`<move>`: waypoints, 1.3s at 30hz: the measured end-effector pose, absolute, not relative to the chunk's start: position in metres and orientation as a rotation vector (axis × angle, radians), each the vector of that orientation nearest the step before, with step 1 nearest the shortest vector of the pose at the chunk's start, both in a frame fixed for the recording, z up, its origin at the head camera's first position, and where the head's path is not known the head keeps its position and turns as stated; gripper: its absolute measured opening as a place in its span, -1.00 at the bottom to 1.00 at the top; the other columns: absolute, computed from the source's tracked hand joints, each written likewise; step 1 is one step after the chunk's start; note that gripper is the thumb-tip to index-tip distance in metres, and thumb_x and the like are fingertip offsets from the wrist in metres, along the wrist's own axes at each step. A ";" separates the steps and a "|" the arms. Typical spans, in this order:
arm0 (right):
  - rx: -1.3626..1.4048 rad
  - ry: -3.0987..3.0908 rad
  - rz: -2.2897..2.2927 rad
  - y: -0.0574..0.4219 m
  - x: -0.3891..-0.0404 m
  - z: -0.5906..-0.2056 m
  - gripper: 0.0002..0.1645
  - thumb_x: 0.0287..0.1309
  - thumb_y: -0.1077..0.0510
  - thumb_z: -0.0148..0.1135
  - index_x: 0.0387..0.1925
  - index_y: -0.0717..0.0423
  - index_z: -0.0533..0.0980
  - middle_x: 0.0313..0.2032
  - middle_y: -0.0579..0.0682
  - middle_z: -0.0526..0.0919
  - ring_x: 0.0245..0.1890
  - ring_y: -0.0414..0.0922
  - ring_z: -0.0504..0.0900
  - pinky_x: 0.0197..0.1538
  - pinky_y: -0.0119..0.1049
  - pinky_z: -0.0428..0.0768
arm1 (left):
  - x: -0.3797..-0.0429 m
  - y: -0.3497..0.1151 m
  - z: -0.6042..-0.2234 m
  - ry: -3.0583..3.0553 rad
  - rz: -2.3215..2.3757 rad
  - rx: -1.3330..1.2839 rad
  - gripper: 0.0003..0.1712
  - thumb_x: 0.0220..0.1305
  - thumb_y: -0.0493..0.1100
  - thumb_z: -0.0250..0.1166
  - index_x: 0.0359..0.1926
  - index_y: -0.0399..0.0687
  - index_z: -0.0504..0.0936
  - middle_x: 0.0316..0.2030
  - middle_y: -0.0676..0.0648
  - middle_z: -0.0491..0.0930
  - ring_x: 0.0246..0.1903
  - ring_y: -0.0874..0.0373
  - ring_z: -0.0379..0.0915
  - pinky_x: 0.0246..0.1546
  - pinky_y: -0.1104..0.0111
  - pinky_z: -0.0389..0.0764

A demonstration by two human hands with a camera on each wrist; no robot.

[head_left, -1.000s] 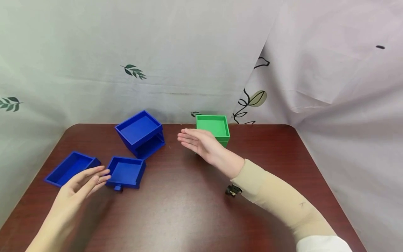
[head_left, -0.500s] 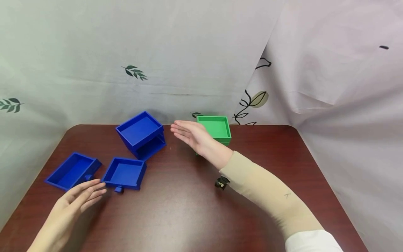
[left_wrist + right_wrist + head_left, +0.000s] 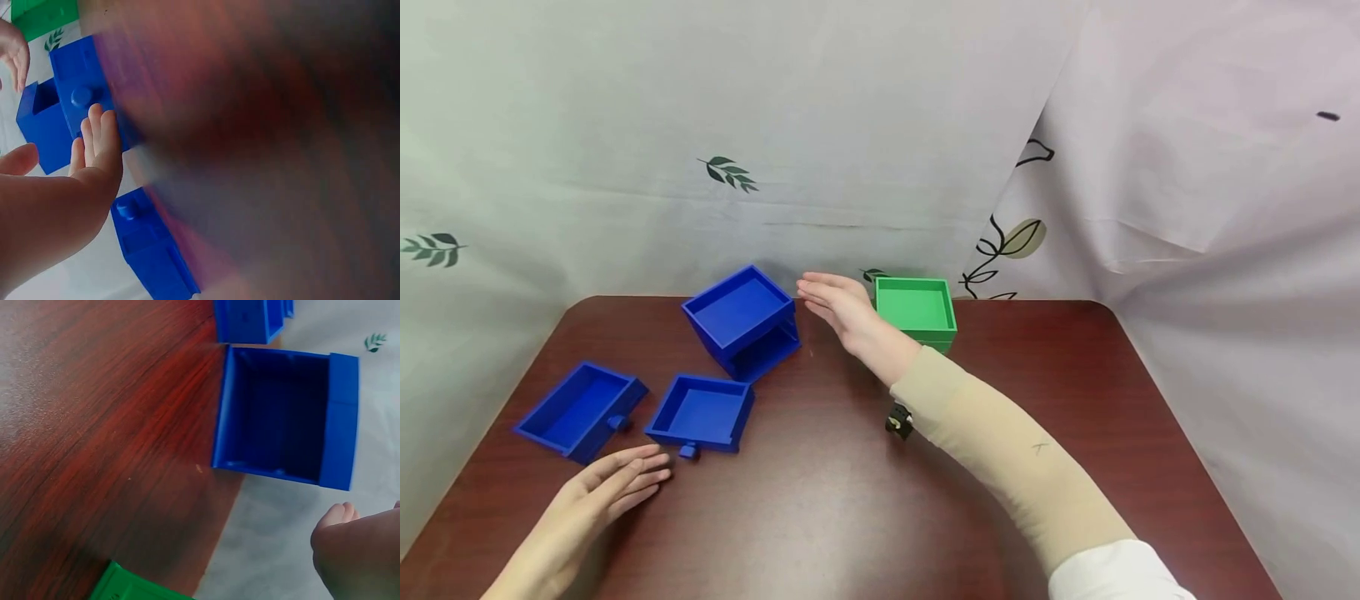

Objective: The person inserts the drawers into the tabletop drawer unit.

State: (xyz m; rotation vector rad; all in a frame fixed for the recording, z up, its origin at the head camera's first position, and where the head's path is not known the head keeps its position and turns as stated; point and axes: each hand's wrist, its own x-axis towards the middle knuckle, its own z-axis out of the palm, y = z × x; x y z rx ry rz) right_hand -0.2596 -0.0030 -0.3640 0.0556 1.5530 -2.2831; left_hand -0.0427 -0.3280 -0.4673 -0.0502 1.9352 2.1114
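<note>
Bearing blue drawers (image 3: 706, 412), a reddish table (image 3: 820, 500) stands before patterned cloth (image 3: 850, 125).

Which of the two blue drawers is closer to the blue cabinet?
The right drawer in the head view, near the blue cabinet; the other drawer lies farther left.

Head looks down; wrist views share blue cabinet (image 3: 739, 312).

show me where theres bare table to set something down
Table between the left hand and beige sleeve, and right of that sleeve. Crowded: beyond that hand, where two blue drawers and the blue cabinet bunch together; the right hand hangs between cabinet and green box.
</note>
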 end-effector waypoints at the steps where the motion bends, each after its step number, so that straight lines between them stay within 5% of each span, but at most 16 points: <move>1: 0.048 1.566 -2.279 -0.005 -0.261 -0.366 -0.41 0.47 0.38 0.20 0.45 0.44 0.39 0.43 0.37 0.48 0.50 0.19 0.47 0.62 -0.03 0.40 | -0.043 -0.327 -0.467 1.959 2.077 -0.083 -0.55 0.74 -0.27 -0.09 0.13 0.35 0.64 0.05 0.27 0.76 0.02 0.39 0.74 -0.02 0.56 0.77; 14: -0.094 1.698 -2.176 -0.023 -0.285 -0.383 -0.37 0.43 0.40 0.27 0.47 0.34 0.42 0.42 0.28 0.53 0.47 0.12 0.52 0.57 -0.17 0.48 | -0.049 -0.320 -0.470 2.043 2.006 -0.086 -0.56 0.65 -0.39 0.03 0.08 0.29 0.64 -0.05 0.29 0.79 -0.05 0.42 0.74 -0.07 0.60 0.76; 17: -0.115 1.709 -2.153 -0.026 -0.291 -0.386 -0.36 0.42 0.39 0.29 0.47 0.32 0.42 0.42 0.26 0.55 0.47 0.09 0.52 0.56 -0.22 0.49 | -0.053 -0.315 -0.468 2.121 1.921 -0.084 -0.63 0.59 -0.42 0.11 0.32 -0.22 0.56 -0.07 0.33 0.77 -0.08 0.45 0.74 -0.09 0.61 0.75; 21: -0.174 1.711 -2.112 -0.028 -0.297 -0.389 -0.35 0.42 0.39 0.28 0.48 0.31 0.41 0.43 0.26 0.53 0.50 0.07 0.49 0.58 -0.21 0.46 | -0.059 -0.306 -0.462 2.245 1.728 -0.166 -0.34 0.55 -0.35 0.22 0.43 -0.75 0.20 -0.01 0.17 0.79 -0.11 0.51 0.71 -0.11 0.63 0.73; 27: -0.286 1.794 -2.047 -0.032 -0.306 -0.390 -0.34 0.42 0.38 0.29 0.49 0.23 0.42 0.46 0.18 0.53 0.52 0.02 0.47 0.60 -0.22 0.43 | -0.064 -0.297 -0.455 2.309 1.601 -0.215 -0.33 0.55 -0.26 0.27 0.43 -0.68 0.28 0.18 -0.38 0.69 -0.12 0.57 0.66 -0.10 0.62 0.72; 39: -0.403 1.773 -2.024 -0.046 -0.316 -0.394 -0.31 0.42 0.41 0.27 0.52 0.22 0.39 0.49 0.18 0.48 0.56 0.00 0.42 0.62 -0.25 0.39 | -0.064 -0.294 -0.453 2.285 1.582 -0.287 -0.36 0.55 -0.25 0.27 0.38 -0.71 0.33 0.03 -0.25 0.78 -0.20 0.47 0.72 -0.12 0.54 0.77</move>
